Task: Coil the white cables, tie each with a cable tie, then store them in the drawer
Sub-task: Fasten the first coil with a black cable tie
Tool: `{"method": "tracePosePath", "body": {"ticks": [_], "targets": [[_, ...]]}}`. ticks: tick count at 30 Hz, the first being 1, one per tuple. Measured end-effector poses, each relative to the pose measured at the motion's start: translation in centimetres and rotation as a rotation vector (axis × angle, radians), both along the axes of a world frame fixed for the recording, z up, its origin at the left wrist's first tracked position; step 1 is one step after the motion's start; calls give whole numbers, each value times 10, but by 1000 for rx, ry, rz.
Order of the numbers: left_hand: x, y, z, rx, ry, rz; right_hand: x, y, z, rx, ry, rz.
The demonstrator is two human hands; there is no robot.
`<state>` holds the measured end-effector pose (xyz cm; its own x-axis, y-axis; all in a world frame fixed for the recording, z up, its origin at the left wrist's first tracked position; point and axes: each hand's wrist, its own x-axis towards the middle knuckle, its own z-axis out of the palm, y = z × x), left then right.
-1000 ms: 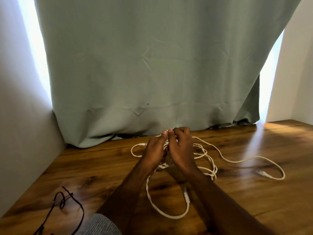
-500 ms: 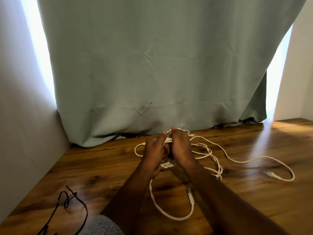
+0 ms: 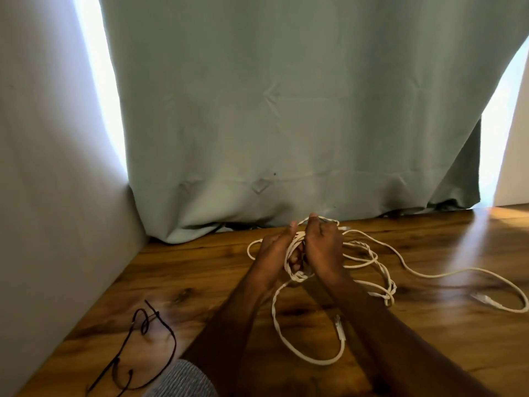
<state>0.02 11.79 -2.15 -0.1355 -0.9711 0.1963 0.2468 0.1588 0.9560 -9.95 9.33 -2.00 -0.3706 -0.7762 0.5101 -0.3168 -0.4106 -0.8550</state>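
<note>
Both grips curled tight | left hand (image 3: pixel 274 249), right hand (image 3: pixel 323 247) | holding white cable (image 3: pixel 294 272) bundle

From my remote seat, the bundle of tangled white cables (image 3: pixel 297 253) is mostly hidden where the left hand (image 3: pixel 274 250) and right hand (image 3: pixel 323 247) press together around it, so I cannot tell how the strands are wound between the palms. The fingers of both hands curl out of my sight behind the knuckles. One white cable loop runs off the right edge. The thin black cord (image 3: pixel 148 339) on the glossy wooden desk (image 3: pixel 200 276) is cut by the bottom edge. A grey knitted sleeve (image 3: pixel 183 379) shows only partly at the bottom. The cable's plug (image 3: pixel 483 300) at right is blurred.
</note>
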Motion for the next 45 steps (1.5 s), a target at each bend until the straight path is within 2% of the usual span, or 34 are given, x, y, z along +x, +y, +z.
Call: {"method": "tracePosePath", "body": {"ticks": [4, 10, 17, 20, 24, 28, 35, 45], "targets": [[15, 24, 19, -38, -120, 208, 21, 16, 12, -17, 34, 89], [79, 57, 33, -91, -109, 438, 72, 41, 36, -66, 274, 423], [171, 108, 24, -8, -81, 710, 135, 85, 40, 22, 425, 693], [202, 127, 22, 6, -73, 807, 149, 91, 30, 105, 446, 703], [229, 140, 16, 31, -126, 903, 160, 96, 7, 297, 635, 651], [236, 140, 8, 42, -117, 929, 167, 99, -14, 462, 645, 632], [238, 132, 1, 55, -92, 920, 182, 95, -25, 443, 773, 591], [234, 121, 6, 31, -107, 892, 154, 81, -8, 396, 752, 600]]}}
